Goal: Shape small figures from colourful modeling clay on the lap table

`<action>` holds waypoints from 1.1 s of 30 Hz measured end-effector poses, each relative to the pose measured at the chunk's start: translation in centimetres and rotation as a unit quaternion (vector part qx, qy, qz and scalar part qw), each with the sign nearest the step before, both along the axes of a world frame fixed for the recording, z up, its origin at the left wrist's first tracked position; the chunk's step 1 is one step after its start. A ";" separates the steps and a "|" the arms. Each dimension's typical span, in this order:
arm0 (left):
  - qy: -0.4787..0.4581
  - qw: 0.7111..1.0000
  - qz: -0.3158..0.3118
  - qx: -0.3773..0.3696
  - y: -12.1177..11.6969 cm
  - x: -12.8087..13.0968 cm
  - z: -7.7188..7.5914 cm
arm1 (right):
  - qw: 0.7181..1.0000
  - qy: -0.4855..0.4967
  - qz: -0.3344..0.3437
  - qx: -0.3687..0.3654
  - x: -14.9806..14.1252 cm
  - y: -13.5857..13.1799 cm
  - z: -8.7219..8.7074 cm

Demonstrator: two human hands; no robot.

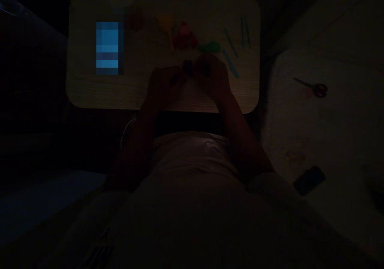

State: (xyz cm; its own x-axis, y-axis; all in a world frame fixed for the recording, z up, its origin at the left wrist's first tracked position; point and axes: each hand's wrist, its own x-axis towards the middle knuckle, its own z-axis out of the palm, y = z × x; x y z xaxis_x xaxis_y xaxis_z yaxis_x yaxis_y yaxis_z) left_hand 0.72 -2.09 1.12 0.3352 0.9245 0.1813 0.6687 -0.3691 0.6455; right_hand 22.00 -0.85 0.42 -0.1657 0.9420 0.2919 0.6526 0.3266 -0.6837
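The scene is very dim. A small dark blue lobed piece [188, 67], perhaps of modelling clay, is between my two hands over the wooden table [126, 95]. My left hand [168, 85] has its fingers curled and pinching at the piece's left side. From the other side, the bent fingers of my right hand [213, 76] close on it. Just beyond lie a green shape [210, 46] and a red and pink figure [185, 37]. Near my right hand is a light blue plastic knife [231, 63].
A yellow tool with a handle [166, 23] and a dark red lump [137, 19] lie farther back. Thin blue sticks [231, 43] are at the right. A pixelated blue screen [107, 49] stands out at left. Scissors [318, 89] and a dark phone-like object [309, 180] rest on the pale surface.
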 end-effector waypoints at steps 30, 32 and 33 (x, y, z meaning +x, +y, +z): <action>0.016 1.000 -0.006 0.015 0.0 -0.1 0.2 | 0.999 0.042 0.007 -0.008 0.0 0.2 -0.4; 0.018 1.000 -0.003 0.012 0.0 -0.1 0.1 | 0.999 0.034 0.003 -0.009 0.0 0.2 -0.4; 0.018 1.000 -0.002 0.009 0.0 -0.1 0.1 | 0.999 0.032 0.003 -0.008 -0.1 0.1 -0.4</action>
